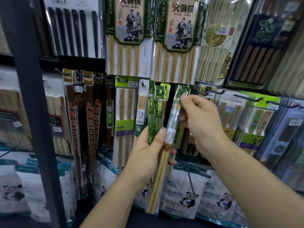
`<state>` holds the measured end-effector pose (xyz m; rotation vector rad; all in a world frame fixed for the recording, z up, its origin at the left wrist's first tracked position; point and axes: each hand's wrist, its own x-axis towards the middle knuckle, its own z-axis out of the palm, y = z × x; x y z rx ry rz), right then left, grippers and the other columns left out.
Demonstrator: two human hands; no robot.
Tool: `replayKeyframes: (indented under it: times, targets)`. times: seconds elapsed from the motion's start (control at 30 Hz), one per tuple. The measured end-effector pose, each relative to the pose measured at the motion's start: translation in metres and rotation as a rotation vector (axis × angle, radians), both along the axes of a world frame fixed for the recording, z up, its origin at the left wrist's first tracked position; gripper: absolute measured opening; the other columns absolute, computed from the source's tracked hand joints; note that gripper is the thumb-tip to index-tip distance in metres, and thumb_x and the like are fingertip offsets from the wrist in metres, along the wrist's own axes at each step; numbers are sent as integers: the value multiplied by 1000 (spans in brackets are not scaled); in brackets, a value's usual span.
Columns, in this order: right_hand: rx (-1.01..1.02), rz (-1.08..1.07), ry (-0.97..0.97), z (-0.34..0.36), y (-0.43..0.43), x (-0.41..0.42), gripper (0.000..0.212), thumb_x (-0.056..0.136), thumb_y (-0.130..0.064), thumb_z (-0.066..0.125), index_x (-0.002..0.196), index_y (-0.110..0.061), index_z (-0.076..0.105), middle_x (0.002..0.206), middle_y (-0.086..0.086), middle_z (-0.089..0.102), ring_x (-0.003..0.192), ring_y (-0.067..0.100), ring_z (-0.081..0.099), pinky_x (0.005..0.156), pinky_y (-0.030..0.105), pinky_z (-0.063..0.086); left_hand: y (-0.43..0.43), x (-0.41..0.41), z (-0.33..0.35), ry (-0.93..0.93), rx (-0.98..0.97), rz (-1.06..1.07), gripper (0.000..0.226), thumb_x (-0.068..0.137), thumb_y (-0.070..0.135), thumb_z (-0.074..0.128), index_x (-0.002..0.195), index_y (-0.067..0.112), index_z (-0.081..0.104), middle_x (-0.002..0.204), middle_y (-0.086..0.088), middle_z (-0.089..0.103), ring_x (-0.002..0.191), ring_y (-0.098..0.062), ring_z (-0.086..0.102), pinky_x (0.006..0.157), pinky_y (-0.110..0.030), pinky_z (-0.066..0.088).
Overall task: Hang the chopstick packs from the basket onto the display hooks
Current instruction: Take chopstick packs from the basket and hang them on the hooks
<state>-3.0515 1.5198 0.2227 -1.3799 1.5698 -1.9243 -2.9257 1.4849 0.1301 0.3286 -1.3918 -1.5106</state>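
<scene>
Packs (152, 116) of green chopsticks sit gripped in your left hand (146, 153); your right hand (200, 119) pinches one tilted pack (173, 122) up top.

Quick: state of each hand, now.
Left hand: grips a bundle of packs.
Right hand: pinches the top of a tilted pack.

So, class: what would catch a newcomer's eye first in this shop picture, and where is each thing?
Two hands meet at the centre: the left hand grips a bundle of green-sleeved chopstick packs, while the right hand pinches the top of one tilted pack near the hooks. Above hang two large packs printed with painted figures.
</scene>
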Motion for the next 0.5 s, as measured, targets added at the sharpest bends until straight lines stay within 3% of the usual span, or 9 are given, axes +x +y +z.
replayKeyframes:
  times: [0.07, 0.1, 0.2, 0.3, 0.37, 0.5]
  targets:
    - [-15, -65, 0, 5, -3, -6, 37, 104, -30, 56, 72, -16, 67, 55, -2, 51, 51, 10, 45, 46, 13, 38, -2, 0, -2, -55, -41, 73, 19, 89, 53, 61, 98, 41, 73, 93, 15, 77, 87, 1, 72, 70, -9, 53]
    - [-14, -89, 2, 6, -5, -9, 37, 104, -30, 55, 77, -7, 64, 58, 4, 48, 53, 14, 43, 46, 14, 36, -3, 1, -3, -67, -39, 87, 23, 89, 52, 59, 97, 35, 72, 85, 16, 75, 79, 3, 70, 67, -7, 51]
    - [-7, -129, 36, 8, -11, -16, 43, 105, -31, 53, 84, 6, 56, 68, 8, 42, 61, 19, 35, 46, 20, 33, -7, 3, -5, -101, -21, 101, 30, 96, 46, 55, 99, 18, 65, 67, 10, 59, 60, -6, 55, 58, -17, 48]
    - [-5, -167, 80, 10, -14, -17, 42, 105, -31, 52, 76, 0, 52, 62, 7, 33, 60, 18, 31, 52, 22, 37, -9, 5, -5, -110, -6, 108, 31, 94, 49, 55, 98, 19, 64, 66, 8, 58, 58, -9, 52, 54, -21, 46]
    - [-4, -176, 104, 10, -15, -18, 43, 105, -29, 52, 73, -1, 49, 52, -4, 28, 55, 17, 29, 63, 26, 44, -10, 6, -5, -119, 5, 121, 34, 92, 51, 55, 98, 19, 63, 65, 8, 57, 57, -9, 52, 53, -20, 45]
    - [0, -182, 155, 9, -12, -16, 44, 105, -27, 51, 65, -13, 40, 43, -14, 27, 42, 7, 25, 80, 32, 52, -14, 9, -7, -122, 32, 163, 26, 103, 42, 53, 96, 19, 63, 64, 8, 57, 55, -8, 50, 52, -19, 46]
